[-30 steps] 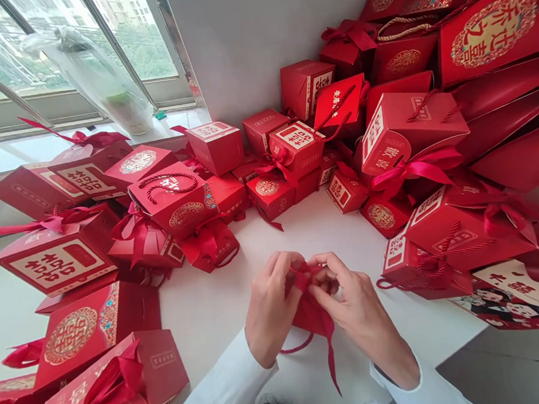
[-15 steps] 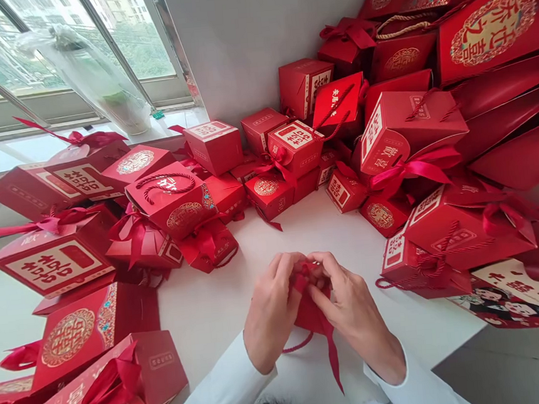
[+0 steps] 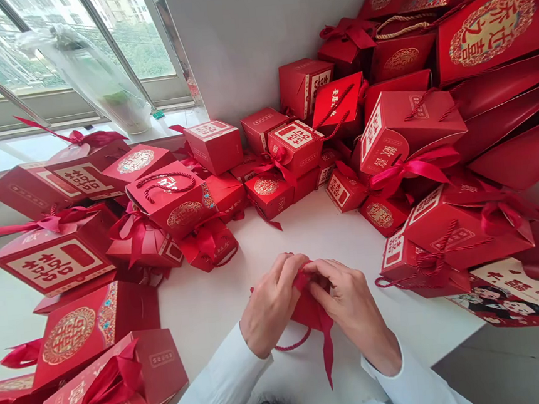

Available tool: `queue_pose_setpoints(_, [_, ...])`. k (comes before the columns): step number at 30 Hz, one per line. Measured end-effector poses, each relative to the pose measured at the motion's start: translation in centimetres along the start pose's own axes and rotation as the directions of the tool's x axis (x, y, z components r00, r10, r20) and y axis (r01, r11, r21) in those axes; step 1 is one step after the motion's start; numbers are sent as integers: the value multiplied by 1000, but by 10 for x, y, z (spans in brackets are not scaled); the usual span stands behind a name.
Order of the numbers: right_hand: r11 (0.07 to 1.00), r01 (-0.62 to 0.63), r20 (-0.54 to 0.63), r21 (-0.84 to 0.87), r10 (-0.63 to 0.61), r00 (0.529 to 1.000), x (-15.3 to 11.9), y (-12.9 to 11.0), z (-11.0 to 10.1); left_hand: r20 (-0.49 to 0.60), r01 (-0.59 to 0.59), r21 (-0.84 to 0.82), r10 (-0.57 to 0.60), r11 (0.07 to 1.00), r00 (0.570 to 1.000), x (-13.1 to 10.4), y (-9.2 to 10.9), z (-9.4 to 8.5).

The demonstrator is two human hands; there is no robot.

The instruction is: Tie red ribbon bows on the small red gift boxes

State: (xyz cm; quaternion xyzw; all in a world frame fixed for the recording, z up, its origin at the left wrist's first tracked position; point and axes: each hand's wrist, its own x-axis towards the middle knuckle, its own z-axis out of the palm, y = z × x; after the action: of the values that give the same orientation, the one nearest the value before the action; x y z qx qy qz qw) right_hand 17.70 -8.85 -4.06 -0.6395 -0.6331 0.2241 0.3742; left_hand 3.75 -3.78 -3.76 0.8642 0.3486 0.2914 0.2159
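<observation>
Near the front of the white table, a small red gift box (image 3: 304, 314) sits largely covered by my two hands. A red ribbon (image 3: 328, 348) runs over its top, and one tail hangs down toward me. My left hand (image 3: 273, 302) is closed, its thumb and fingers pinching the ribbon at the top of the box. From the other side my right hand (image 3: 352, 308) pinches the ribbon too, its fingertips curled close to the left ones. The knot or loop between the fingers is partly hidden. A twisted red cord handle (image 3: 295, 344) loops out at the box's near side.
Red boxes with ribbons (image 3: 57, 261) crowd the left of the white table (image 3: 204, 321). More boxes (image 3: 297, 146) stand at the back, others (image 3: 469, 222) at the right. Large red gift bags (image 3: 490, 32) lean behind these. A plastic-wrapped vase (image 3: 124, 108) stands on the windowsill.
Both hands have shifted slightly left, and more of the box shows between them. The hanging ribbon tail and the cord loop have moved a little left. The surrounding boxes have not moved.
</observation>
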Motion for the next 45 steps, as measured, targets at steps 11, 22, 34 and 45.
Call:
queue_pose_setpoints(11, [996, -82, 43, 26, 81, 996, 4, -2, -7, 221, -81, -242, 136, 967, 966, 7, -14, -17])
queue_pose_setpoints(22, [1000, 0, 27, -11, 0, 1000, 3, 0, -3, 143, 214, -390, -171, 895, 975, 5, -2, -11])
queue_pose_setpoints(34, [997, -77, -23, -3, 77, 997, 3, -1, 1, 161, 373, -414, -336, 830, 928, 4, -5, -20])
queue_pose_setpoints(45, [994, -108, -94, -22, 105, 990, 0, -3, 5, 60, 296, -171, -289, 940, 955, 4, -2, -23])
